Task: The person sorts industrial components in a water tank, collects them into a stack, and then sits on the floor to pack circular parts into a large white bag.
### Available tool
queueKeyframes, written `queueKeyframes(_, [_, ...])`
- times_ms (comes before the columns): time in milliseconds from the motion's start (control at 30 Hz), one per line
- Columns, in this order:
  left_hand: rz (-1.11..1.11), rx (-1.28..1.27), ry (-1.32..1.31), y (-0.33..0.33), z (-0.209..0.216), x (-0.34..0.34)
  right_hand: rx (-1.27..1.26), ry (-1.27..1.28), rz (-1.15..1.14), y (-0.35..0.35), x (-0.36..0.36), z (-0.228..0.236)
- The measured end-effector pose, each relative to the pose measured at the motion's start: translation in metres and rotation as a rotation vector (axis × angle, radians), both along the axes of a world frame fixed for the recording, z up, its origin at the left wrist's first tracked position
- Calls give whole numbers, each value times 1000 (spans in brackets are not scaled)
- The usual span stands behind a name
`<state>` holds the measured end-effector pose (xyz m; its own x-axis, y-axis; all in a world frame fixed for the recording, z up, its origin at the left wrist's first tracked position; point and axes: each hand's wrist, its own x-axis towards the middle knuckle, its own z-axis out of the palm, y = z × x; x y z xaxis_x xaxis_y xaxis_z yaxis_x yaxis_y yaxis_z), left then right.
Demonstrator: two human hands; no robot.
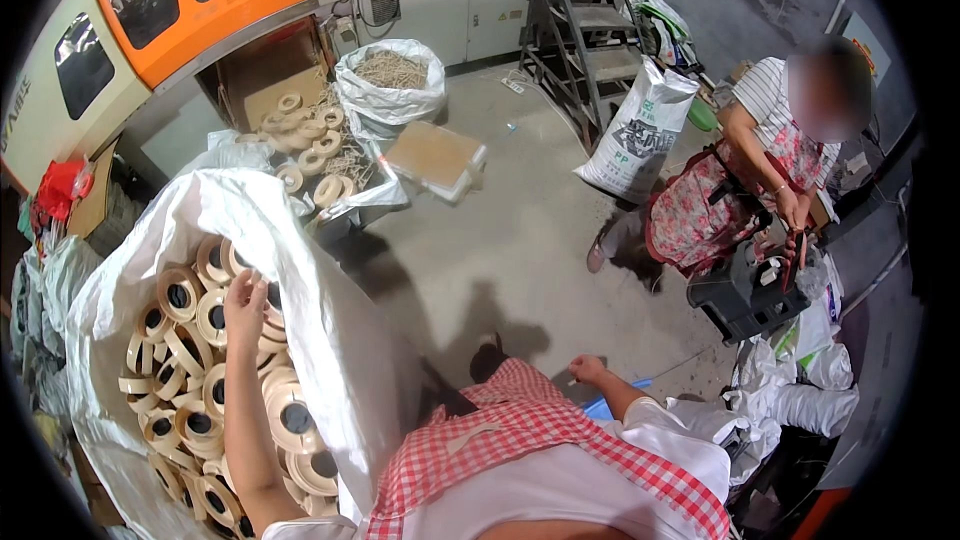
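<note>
My left hand [245, 309] reaches into a large white woven sack [315, 310] at the left. Its fingers are slightly apart, over beige plastic rings [212, 316] with dark centres that fill the sack. The fingertips are beside the rings near the sack's far wall; whether they touch one is hard to make out. My right hand [588, 370] hangs at my right side, away from the sack, with its fingers curled in and nothing visible in them. A red checked apron [500, 410] covers my front.
Past the sack, more beige rings [325, 145] lie beside a white bag of scraps [390, 80]. A flat tan box [435, 155] sits on the floor. Metal steps [590, 35] and a full white sack [640, 130] stand farther off. At right, a co-worker [740, 170] stands over a black crate [745, 295].
</note>
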<state>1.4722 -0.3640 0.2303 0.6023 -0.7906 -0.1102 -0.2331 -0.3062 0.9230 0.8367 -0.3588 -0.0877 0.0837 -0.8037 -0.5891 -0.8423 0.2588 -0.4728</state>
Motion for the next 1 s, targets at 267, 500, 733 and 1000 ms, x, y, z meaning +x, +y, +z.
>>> queueKeyframes(267, [415, 14, 23, -94, 3, 78, 34, -98, -19, -173, 49, -20])
queueKeyframes(500, [671, -327, 611, -144, -55, 244, -149, -265, 22, -360, 92, -19])
queueKeyframes(733, [873, -390, 493, -168, -54, 307, -193, 118, 196, -481, 88, -26])
queueKeyframes(1000, [1018, -374, 395, -180, -78, 371, 39, -113, -4, -551, 144, -37])
